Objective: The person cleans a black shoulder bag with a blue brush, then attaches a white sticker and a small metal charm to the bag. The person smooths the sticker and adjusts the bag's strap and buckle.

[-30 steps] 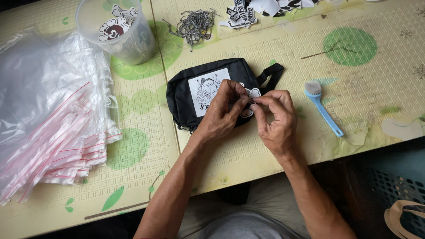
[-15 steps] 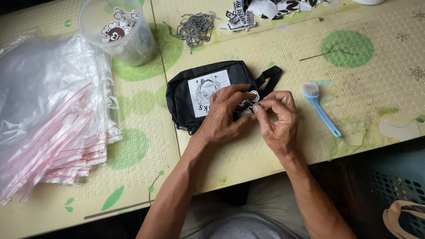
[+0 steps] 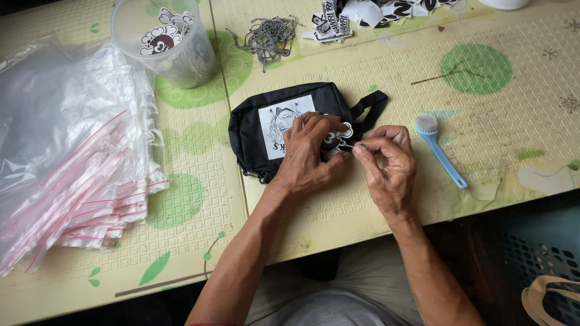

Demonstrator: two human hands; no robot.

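Head view: my left hand (image 3: 311, 154) lies on the small black fabric pouch (image 3: 290, 124) with the white printed patch, fingers curled around a black-and-white cartoon charm (image 3: 336, 139) at the pouch's right end. My right hand (image 3: 386, 163) sits just beside it, thumb and forefinger pinched together on something tiny next to the charm; what it is I cannot tell. The pouch lies on the pale yellow mat with green circles (image 3: 483, 121). Right of my hand lies a light blue brush (image 3: 438, 148). Left, a stack of clear zip bags with red strips (image 3: 72, 163). Above, a clear plastic cup (image 3: 166, 39) and a tangle of metal ball chains (image 3: 266, 36).
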